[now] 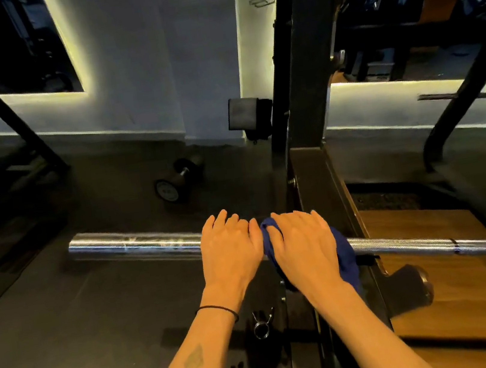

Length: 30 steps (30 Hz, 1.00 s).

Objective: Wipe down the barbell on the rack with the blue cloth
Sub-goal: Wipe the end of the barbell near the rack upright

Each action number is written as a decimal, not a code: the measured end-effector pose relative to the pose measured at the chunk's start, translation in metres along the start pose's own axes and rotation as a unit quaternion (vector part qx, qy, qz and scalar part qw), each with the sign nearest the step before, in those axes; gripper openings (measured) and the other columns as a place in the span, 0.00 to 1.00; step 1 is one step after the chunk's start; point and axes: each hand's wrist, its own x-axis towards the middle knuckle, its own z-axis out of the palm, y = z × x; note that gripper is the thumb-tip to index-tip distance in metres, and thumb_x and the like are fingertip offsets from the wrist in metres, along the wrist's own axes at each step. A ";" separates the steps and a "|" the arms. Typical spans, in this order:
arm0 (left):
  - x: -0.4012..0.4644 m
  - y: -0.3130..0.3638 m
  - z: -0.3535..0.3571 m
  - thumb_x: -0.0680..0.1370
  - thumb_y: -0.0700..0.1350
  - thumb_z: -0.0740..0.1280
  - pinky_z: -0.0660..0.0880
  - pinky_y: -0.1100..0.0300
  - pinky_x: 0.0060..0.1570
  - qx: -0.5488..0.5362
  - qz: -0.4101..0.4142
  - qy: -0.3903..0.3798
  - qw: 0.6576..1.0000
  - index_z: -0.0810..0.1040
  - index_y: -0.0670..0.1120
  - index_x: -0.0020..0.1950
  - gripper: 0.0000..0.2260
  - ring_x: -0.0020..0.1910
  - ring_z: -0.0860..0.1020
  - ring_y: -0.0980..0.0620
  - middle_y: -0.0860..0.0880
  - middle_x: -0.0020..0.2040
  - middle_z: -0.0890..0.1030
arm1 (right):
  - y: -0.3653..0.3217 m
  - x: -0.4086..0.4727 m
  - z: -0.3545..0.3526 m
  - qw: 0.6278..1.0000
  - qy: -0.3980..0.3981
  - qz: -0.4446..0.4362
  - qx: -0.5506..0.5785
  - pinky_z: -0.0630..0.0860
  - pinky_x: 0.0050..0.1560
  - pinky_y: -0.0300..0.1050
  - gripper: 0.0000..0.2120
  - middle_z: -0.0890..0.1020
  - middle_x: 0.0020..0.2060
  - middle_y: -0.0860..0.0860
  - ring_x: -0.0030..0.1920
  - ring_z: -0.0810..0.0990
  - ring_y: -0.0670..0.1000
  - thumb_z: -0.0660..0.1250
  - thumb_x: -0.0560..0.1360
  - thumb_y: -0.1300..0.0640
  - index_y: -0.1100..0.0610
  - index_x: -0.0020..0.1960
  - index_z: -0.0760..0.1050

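Her right hand (302, 244) curls its fingers (285, 224) around the blue cloth (344, 250) on the barbell (137, 245); the left hand (229, 249) grips bare steel alongside.

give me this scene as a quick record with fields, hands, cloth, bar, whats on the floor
left hand: left hand lies over the barbell, bare, fingers curved over the top
right hand: right hand presses the blue cloth onto the bar
cloth: bunched round the bar beside the rack upright
bar: smooth sleeve at left, knurled shaft at right
floor: dumbbell beyond the bar, spring collar near the rack's base
wrist: black band on the left wrist
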 end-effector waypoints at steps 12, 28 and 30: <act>-0.019 -0.121 -0.020 0.83 0.54 0.52 0.66 0.42 0.72 -0.003 -0.060 0.053 0.997 0.79 0.41 0.67 0.25 0.73 0.70 0.40 0.40 0.70 0.76 | -0.044 -0.015 0.023 0.994 0.093 -0.058 0.012 0.59 0.74 0.61 0.25 0.83 0.61 0.56 0.63 0.79 0.58 0.51 0.79 0.48 0.57 0.66 0.79; -0.025 -0.261 -0.070 0.83 0.55 0.46 0.65 0.42 0.73 0.090 -0.160 0.036 0.982 0.72 0.40 0.73 0.29 0.76 0.66 0.40 0.39 0.75 0.70 | -0.286 0.068 0.051 0.965 -0.048 -0.243 0.080 0.70 0.63 0.55 0.30 0.70 0.71 0.61 0.66 0.73 0.61 0.59 0.83 0.54 0.57 0.81 0.53; -0.028 -0.275 -0.072 0.83 0.54 0.46 0.64 0.42 0.74 0.082 -0.189 0.042 0.978 0.72 0.39 0.74 0.29 0.76 0.66 0.39 0.39 0.74 0.70 | -0.306 0.074 0.053 0.961 -0.059 -0.258 0.077 0.70 0.63 0.55 0.30 0.69 0.71 0.62 0.67 0.72 0.62 0.60 0.83 0.55 0.58 0.81 0.52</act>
